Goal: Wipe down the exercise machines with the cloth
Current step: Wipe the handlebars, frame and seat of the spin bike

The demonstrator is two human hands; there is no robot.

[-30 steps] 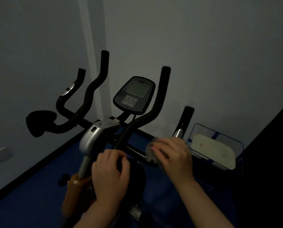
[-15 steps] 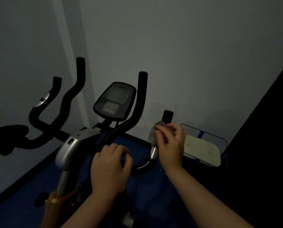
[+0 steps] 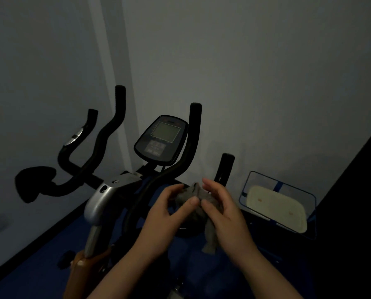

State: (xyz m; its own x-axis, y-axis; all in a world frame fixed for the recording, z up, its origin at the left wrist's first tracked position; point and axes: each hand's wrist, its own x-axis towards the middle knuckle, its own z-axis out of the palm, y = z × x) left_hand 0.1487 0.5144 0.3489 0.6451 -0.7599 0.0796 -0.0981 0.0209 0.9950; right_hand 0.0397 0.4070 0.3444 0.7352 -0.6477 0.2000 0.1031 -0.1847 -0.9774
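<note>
A dark exercise bike [image 3: 106, 197] stands in a dim corner, with a black console [image 3: 161, 139] between tall black handlebars [image 3: 192, 134]. In front of the bike, both hands hold a small grey cloth [image 3: 194, 201]. My left hand [image 3: 167, 216] pinches the cloth's left side with thumb and fingers. My right hand [image 3: 223, 214] pinches its right side, and a tail of cloth hangs below that hand. The short right handle [image 3: 225, 167] rises just behind my right hand.
A blue-framed stand with a pale pad [image 3: 277, 206] sits on the blue floor at the right. Grey walls close in behind and to the left. A dark surface [image 3: 357, 212] fills the right edge. The bike's orange lower frame [image 3: 83, 262] is at lower left.
My right hand has come off the short right handle with the cloth. My left hand has let go of the bike and now holds the cloth too.
</note>
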